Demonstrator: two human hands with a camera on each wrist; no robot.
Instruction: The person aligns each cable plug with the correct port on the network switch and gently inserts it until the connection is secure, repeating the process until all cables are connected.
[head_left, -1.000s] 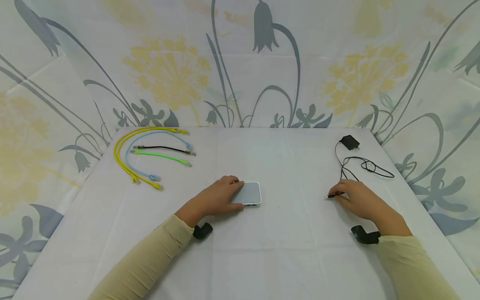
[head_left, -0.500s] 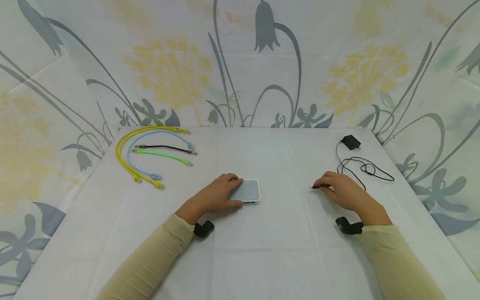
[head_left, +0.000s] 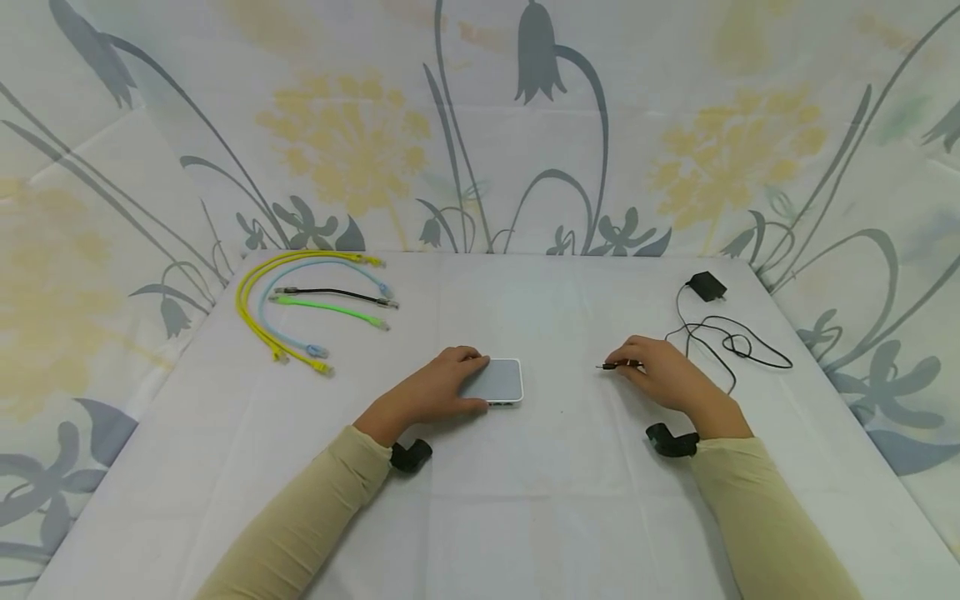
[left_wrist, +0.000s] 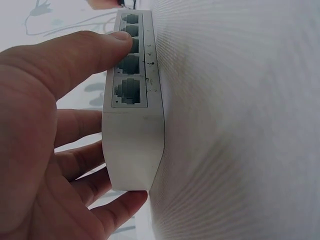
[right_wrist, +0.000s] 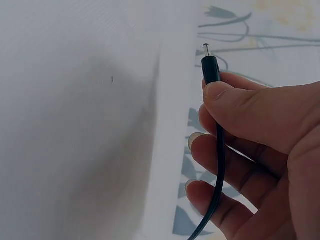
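Note:
My left hand (head_left: 423,390) grips the left end of a small white network switch (head_left: 501,381) with a grey top, lying on the table. In the left wrist view, the thumb lies over the row of ports (left_wrist: 129,90), partly covering them, and the fingers reach round the far side. To the right, my right hand (head_left: 667,377) pinches the black barrel plug (right_wrist: 210,67) of a power cord between thumb and index finger. Its metal tip points left, towards the switch and apart from it. The cord (head_left: 712,347) runs back in loops to a black power adapter (head_left: 707,287).
At the back left of the white-covered table (head_left: 555,517) lie yellow network cables (head_left: 247,312), a light blue cable (head_left: 262,304), a short black cable (head_left: 337,292) and a short green cable (head_left: 330,307). A flower-patterned cloth (head_left: 480,125) hangs behind.
My right hand has moved left and slightly back with the plug, closer to the switch, drawing the cord along. The left hand has stayed on the switch.

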